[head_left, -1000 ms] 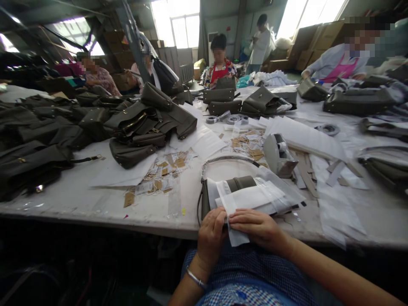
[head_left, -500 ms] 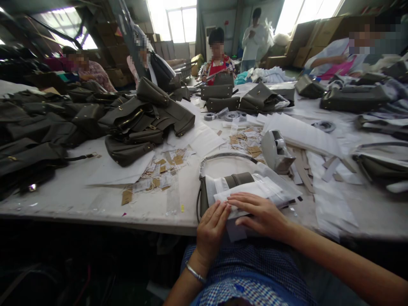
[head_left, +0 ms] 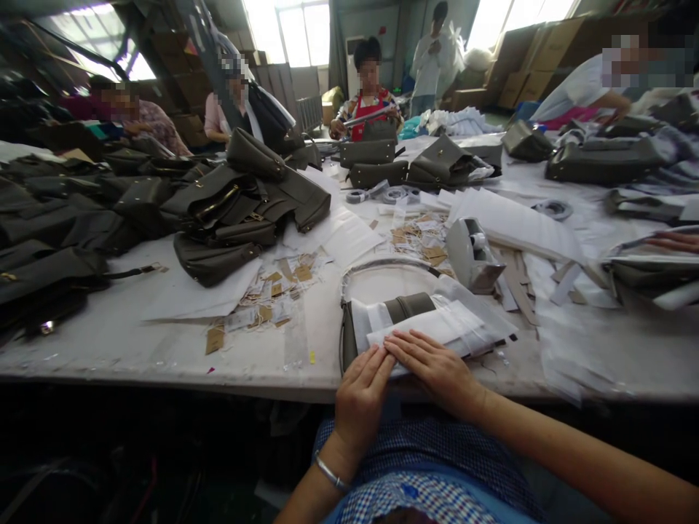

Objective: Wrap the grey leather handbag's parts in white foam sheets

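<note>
A grey-green handbag [head_left: 405, 308] lies at the near edge of the white table [head_left: 125, 327], partly wrapped in white paper [head_left: 431, 329] and clear film, its handle arching behind it. My left hand [head_left: 361, 397] rests flat on the bag's near left corner, fingers stretched out. My right hand [head_left: 437, 367] lies flat on the white paper beside it, fingers spread. The two hands touch at the fingertips. Neither hand grips anything.
A heap of dark handbags [head_left: 218, 211] covers the left of the table. A grey tape dispenser [head_left: 474, 255], tape rolls [head_left: 398, 195], brown tags [head_left: 273, 291] and paper sheets lie around. Several people work at the far side; another person's hand [head_left: 674, 240] shows at right.
My hands went from pinching and folding the paper strip at the table's edge to lying flat on the wrapped bag. The hanging paper end is now tucked out of sight.
</note>
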`<action>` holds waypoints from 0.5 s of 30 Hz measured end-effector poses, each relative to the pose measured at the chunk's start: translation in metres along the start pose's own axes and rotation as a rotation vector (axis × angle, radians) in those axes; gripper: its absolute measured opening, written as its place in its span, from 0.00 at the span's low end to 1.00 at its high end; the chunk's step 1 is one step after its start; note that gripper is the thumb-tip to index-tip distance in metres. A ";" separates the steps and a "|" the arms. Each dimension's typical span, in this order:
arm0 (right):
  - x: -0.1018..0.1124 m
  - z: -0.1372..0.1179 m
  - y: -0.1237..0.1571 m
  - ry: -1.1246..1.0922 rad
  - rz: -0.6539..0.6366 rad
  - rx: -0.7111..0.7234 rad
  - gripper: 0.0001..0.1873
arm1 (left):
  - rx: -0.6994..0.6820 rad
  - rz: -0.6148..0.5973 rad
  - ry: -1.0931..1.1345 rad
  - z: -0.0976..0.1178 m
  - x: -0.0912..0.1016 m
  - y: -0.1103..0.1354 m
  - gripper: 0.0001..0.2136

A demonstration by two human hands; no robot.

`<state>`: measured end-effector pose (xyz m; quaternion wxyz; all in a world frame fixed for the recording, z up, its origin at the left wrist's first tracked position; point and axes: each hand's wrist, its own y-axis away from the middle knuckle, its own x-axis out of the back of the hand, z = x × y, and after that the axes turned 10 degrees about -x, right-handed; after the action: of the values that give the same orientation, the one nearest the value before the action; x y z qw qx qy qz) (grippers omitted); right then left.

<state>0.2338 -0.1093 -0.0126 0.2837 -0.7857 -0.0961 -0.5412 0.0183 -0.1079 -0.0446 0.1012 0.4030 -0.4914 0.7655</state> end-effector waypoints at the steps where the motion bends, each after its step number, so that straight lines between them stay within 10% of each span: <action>1: 0.008 0.002 -0.004 -0.046 -0.053 0.008 0.29 | -0.012 0.021 -0.018 -0.001 -0.003 0.002 0.18; 6: 0.035 0.030 -0.053 -0.145 -0.119 -0.083 0.20 | -0.022 0.024 -0.029 -0.002 -0.010 0.006 0.21; 15: -0.007 0.053 -0.120 -0.001 -0.441 -0.143 0.13 | -0.058 0.062 -0.056 -0.003 -0.012 0.006 0.20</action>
<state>0.2183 0.0198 0.0091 0.1021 -0.7640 -0.2272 -0.5952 0.0209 -0.1053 -0.0577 0.0753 0.4056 -0.5284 0.7420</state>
